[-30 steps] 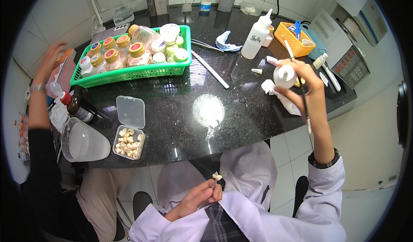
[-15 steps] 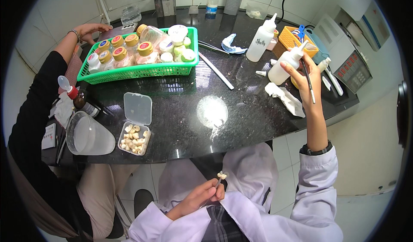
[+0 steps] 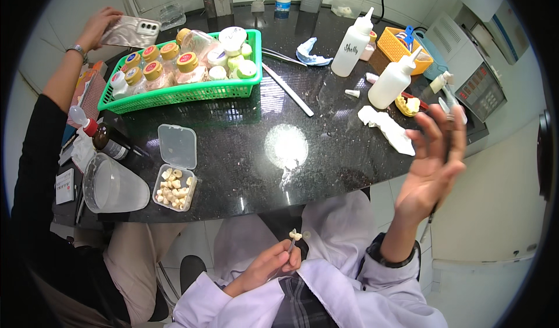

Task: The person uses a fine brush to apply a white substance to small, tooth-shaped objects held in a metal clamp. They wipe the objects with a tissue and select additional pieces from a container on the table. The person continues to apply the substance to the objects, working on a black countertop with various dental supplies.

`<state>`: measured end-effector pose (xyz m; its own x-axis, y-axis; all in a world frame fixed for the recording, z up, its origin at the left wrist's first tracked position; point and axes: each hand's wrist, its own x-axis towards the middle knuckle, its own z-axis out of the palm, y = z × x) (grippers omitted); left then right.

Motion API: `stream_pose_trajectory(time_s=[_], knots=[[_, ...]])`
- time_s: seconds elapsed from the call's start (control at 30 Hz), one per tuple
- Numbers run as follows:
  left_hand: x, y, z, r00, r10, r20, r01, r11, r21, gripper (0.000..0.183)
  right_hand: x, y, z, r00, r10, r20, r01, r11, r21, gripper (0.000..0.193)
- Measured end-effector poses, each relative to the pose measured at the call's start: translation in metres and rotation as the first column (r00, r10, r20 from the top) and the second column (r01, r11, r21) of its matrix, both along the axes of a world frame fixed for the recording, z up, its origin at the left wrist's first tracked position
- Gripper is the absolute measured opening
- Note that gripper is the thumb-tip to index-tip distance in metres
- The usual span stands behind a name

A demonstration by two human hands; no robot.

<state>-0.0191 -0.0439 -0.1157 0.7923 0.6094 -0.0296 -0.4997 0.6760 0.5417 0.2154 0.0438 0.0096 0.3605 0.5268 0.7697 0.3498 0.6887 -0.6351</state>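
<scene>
My left hand (image 3: 272, 266), low over my lap, grips the thin grey shaft of a metal holder, probably tweezers. At its tip sits a small cream-coloured dental crown piece (image 3: 295, 235). My right hand (image 3: 434, 168) is raised off the right front edge of the table, fingers partly spread and blurred. A thin brush (image 3: 431, 218) sticks out below its palm, held in that hand; most of it is hidden. Beyond this hand stands a white squeeze bottle (image 3: 389, 86), upright beside a yellow dental cast (image 3: 409, 105). A crumpled white tissue (image 3: 389, 131) lies nearer the hand.
A green basket (image 3: 180, 97) of jars stands left of centre. Nearer are an open box (image 3: 175, 187) of tooth pieces, a plastic cup (image 3: 113, 183) and a brown bottle (image 3: 110, 141). Another person's hand (image 3: 99, 30) holds a phone (image 3: 131, 32). A second squeeze bottle (image 3: 353, 43) stands at back.
My right hand has let go of the squeeze bottle and drawn back toward me with the brush. The left hand stays nearly still. The other person has lifted the phone.
</scene>
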Motion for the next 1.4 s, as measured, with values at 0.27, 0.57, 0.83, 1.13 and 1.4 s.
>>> stream_pose_trajectory(time_s=[0.27,0.57,0.83,1.13,1.4], knots=[[-0.002,-0.002,-0.001,1.000,0.017,-0.006,-0.017,1.000,-0.008,0.025,-0.022,-0.015,-0.036,0.884,0.410,-0.223,-0.463,0.834,-0.301,0.034],[-0.002,0.001,-0.001,1.000,0.003,-0.028,-0.004,1.000,-0.021,0.026,-0.035,-0.008,-0.034,0.940,0.260,-0.222,-0.338,0.801,-0.494,0.015],[-0.002,0.002,0.001,0.998,0.000,-0.060,-0.002,1.000,-0.030,0.026,-0.038,-0.003,-0.025,0.882,0.175,-0.438,-0.379,0.815,-0.438,0.029],[-0.004,0.003,-0.001,0.999,0.005,-0.041,-0.006,0.999,-0.034,0.026,-0.034,-0.003,-0.020,0.797,0.245,-0.553,-0.435,0.867,-0.243,0.036],[-0.003,0.005,0.001,0.999,0.015,-0.031,-0.016,0.999,-0.030,0.026,-0.022,-0.009,-0.008,0.905,0.201,0.376,-0.112,0.963,-0.245,0.025]])
